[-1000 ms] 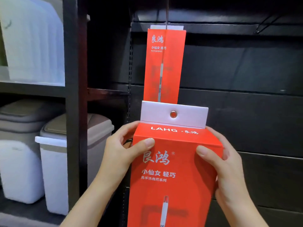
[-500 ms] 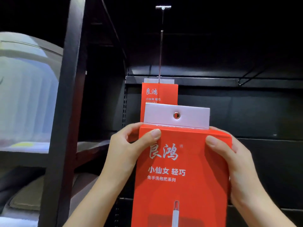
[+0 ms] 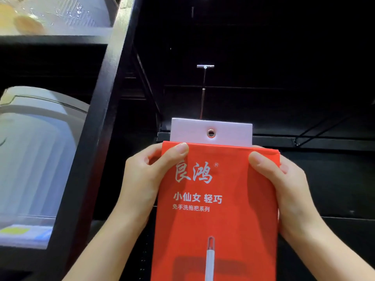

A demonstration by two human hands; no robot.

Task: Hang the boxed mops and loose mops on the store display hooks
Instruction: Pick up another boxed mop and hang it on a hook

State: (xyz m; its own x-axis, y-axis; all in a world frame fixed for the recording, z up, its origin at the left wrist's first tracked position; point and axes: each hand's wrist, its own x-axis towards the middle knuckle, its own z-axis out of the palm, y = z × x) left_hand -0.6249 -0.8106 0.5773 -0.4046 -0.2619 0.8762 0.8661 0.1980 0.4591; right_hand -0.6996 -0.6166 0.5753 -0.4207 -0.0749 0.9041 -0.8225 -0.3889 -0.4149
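A person holds a tall red mop box upright with both hands in front of a dark store display wall. The left hand grasps the box's upper left edge, thumb pressed flat on the red front and fingers curled behind. The right hand grasps the upper right edge the same way, thumb on the front. A white hang tab with a metal eyelet rises from the top of the box. Above it a thin metal display hook juts from the wall, its tip higher than the eyelet and not through it. At the left edge of the display, a black shelf post stands before pale plastic bins.
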